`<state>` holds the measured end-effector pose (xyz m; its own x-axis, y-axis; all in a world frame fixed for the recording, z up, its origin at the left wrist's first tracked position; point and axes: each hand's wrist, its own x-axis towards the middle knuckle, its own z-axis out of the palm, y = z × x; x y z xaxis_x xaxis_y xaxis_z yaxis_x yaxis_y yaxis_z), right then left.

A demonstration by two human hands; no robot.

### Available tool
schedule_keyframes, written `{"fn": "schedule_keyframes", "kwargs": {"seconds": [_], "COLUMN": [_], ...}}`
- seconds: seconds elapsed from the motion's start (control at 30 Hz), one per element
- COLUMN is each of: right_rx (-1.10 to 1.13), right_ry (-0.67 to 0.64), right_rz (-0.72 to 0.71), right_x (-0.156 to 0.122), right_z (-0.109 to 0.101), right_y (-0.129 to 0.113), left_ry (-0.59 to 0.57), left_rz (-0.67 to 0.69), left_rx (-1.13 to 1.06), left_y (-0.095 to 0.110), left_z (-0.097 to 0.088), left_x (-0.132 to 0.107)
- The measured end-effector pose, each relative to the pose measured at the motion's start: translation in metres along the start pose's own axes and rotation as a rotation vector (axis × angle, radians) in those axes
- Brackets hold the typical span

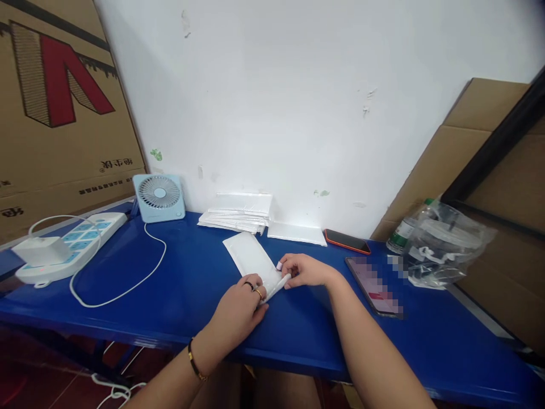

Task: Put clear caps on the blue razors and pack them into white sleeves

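Observation:
A white padded envelope [249,257] lies flat on the blue table [191,284], its near end rolled or folded up. My left hand [240,309], with rings and a bracelet, presses its closed fingers on that folded end. My right hand [304,271] pinches the same end from the right side. Both hands meet at the envelope's near corner.
A stack of white envelopes [240,215] and a single one [297,233] lie by the wall. A small blue fan [159,197], a power strip [68,244] with a white adapter and cable sit left. Two phones [347,241] [374,286] and a clear plastic bag [443,244] lie right. Cardboard boxes flank the table.

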<state>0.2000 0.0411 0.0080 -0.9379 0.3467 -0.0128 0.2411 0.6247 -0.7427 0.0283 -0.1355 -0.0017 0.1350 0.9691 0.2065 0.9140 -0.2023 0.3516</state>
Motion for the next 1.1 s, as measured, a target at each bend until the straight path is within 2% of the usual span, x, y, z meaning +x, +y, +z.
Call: {"fn": "schedule_keyframes", "kwargs": {"seconds": [0.13, 0.23, 0.37, 0.43, 0.57, 0.7, 0.8, 0.9, 0.97, 1.1], "right_rx": [0.098, 0.014, -0.339, -0.5, -0.796, -0.959, -0.867, -0.577, -0.328, 0.177], "right_ry": [0.046, 0.099, 0.317, 0.323, 0.231, 0.269, 0.388, 0.65, 0.874, 1.003], "right_rz": [0.092, 0.141, -0.07, -0.16, -0.233, -0.287, -0.313, -0.24, -0.1, 0.115], "right_x": [0.007, 0.007, 0.003, 0.003, 0.011, 0.017, 0.022, 0.041, 0.067, 0.135], "right_z": [0.006, 0.01, 0.014, 0.019, 0.036, 0.053, 0.05, 0.027, 0.001, -0.053], "right_y": [0.006, -0.004, -0.034, -0.048, -0.062, -0.064, -0.068, -0.076, -0.078, -0.069], "left_ry": [0.13, 0.148, 0.112, 0.087, 0.032, 0.038, 0.235, 0.466, 0.477, 0.375], "left_rz": [-0.139, -0.224, -0.3, -0.333, -0.381, -0.416, -0.408, -0.426, -0.436, -0.417], "left_rx": [0.004, 0.041, 0.069, 0.016, -0.297, -0.804, -1.034, -0.933, -0.849, -0.792], "left_y": [-0.004, -0.008, -0.017, -0.023, -0.039, -0.047, -0.049, -0.054, -0.058, -0.062], "left_z": [0.013, 0.015, 0.014, 0.012, 0.004, -0.007, -0.015, -0.016, -0.014, -0.008], "left_x": [0.002, 0.006, 0.012, 0.016, 0.02, 0.012, -0.003, -0.019, -0.027, -0.035]}}
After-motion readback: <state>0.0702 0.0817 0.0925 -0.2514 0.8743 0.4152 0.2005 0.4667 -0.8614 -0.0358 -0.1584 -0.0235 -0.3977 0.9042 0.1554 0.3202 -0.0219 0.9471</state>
